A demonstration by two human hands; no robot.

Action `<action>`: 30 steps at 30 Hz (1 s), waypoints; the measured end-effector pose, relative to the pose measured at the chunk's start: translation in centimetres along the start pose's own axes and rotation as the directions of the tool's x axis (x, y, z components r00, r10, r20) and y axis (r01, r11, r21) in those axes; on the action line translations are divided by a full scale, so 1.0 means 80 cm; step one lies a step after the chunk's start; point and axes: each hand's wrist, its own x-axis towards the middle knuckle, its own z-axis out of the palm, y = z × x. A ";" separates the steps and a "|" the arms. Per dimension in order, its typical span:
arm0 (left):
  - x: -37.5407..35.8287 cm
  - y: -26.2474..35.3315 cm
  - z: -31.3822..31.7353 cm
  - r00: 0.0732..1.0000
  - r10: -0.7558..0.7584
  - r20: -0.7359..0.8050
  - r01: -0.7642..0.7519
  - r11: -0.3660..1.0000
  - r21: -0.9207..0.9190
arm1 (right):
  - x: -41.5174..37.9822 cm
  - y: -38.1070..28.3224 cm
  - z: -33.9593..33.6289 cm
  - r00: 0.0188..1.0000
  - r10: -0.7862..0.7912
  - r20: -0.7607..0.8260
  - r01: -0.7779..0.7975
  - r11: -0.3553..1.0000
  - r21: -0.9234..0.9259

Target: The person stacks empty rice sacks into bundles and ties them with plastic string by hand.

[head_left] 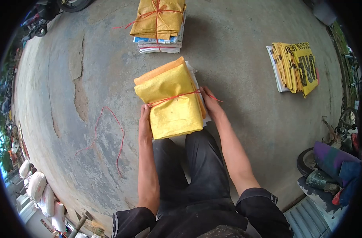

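Note:
A bundle of folded yellow and orange woven sacks is held between my two hands, over my knees. One red string runs across its middle, and a loose end sticks out at the right. My left hand grips the bundle's left edge, where the string goes round. On the opposite edge, my right hand holds on beside the string's loose end. Fingers of both hands are partly hidden behind the bundle. White sacks show along its right side.
A tied sack stack stands ahead on the concrete floor. Folded yellow printed sacks lie to the right. Another red string lies at the left. Filled white sacks are at lower left; a wheel is at lower right.

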 end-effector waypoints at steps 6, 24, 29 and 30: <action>0.003 -0.006 0.000 0.998 -0.043 0.042 0.044 0.999 -0.019 | 0.003 0.006 -0.014 0.993 0.117 0.021 -0.119 0.984 0.136; -0.021 0.046 0.057 0.937 0.345 -0.046 -0.346 0.938 -0.012 | -0.008 -0.119 0.054 0.864 -0.452 0.222 0.500 0.715 -0.489; -0.013 0.021 0.014 0.982 0.187 -0.016 -0.184 0.944 -0.273 | 0.009 -0.107 0.013 0.871 -0.468 0.148 0.470 0.708 -0.527; -0.010 0.019 0.006 0.983 0.181 -0.017 -0.179 0.945 -0.273 | 0.009 -0.109 0.005 0.893 -0.434 0.119 0.433 0.759 -0.486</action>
